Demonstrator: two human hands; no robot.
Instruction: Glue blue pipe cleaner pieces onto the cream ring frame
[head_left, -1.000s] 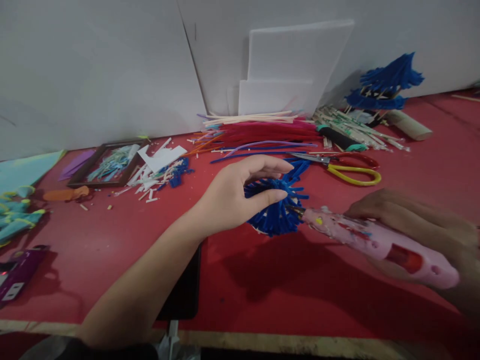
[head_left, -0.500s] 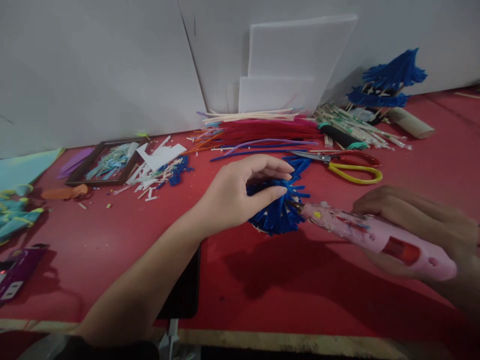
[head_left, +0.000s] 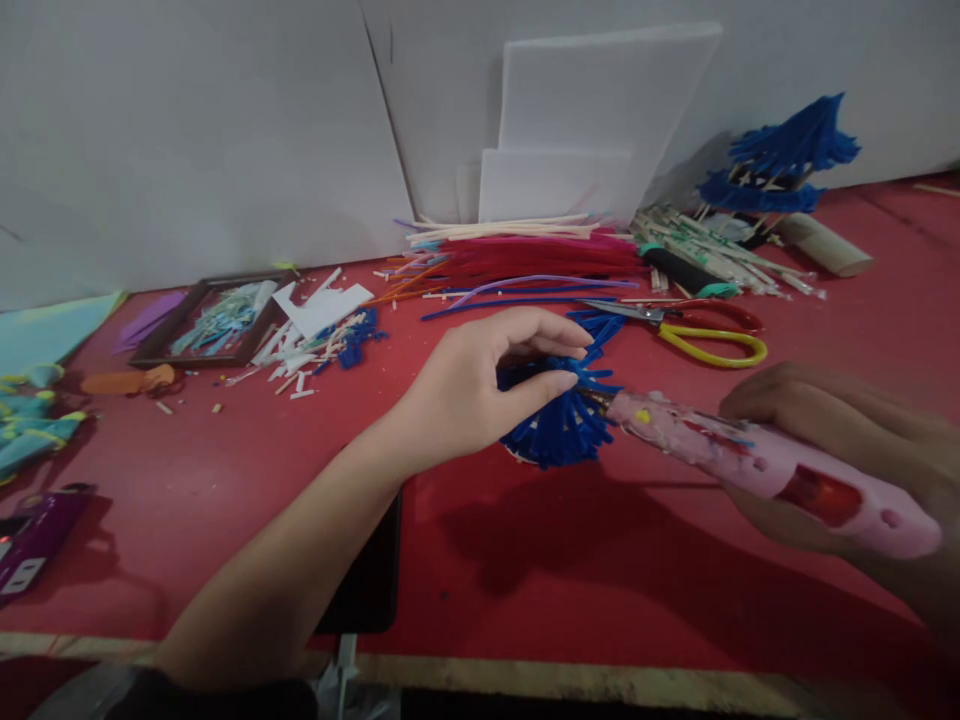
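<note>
My left hand (head_left: 480, 390) is closed on a round, fringed piece of blue pipe cleaners (head_left: 559, 430), thumb and fingertips at its top. The hand covers the piece's left side, and a pale rim shows underneath. In my right hand (head_left: 832, 430) is a pink hot glue gun (head_left: 720, 450), smeared with dried glue. Its metal nozzle points left and meets the blue strands just beside my left thumb. Most of the right-hand fingers are hidden behind the gun's body. More blue pipe cleaners (head_left: 600, 325) lie directly behind the piece.
Scissors (head_left: 709, 342) with yellow and red handles lie behind the hands. Farther back are a pile of pipe cleaners (head_left: 540, 260) and a blue-roofed model (head_left: 784, 160). Scraps (head_left: 322, 325) and a brown frame (head_left: 169, 345) sit to the left. A black phone (head_left: 367, 580) lies under my left forearm.
The glue gun and my right hand have shifted slightly right and down. My left hand keeps its hold on the blue piece, nearly still.
</note>
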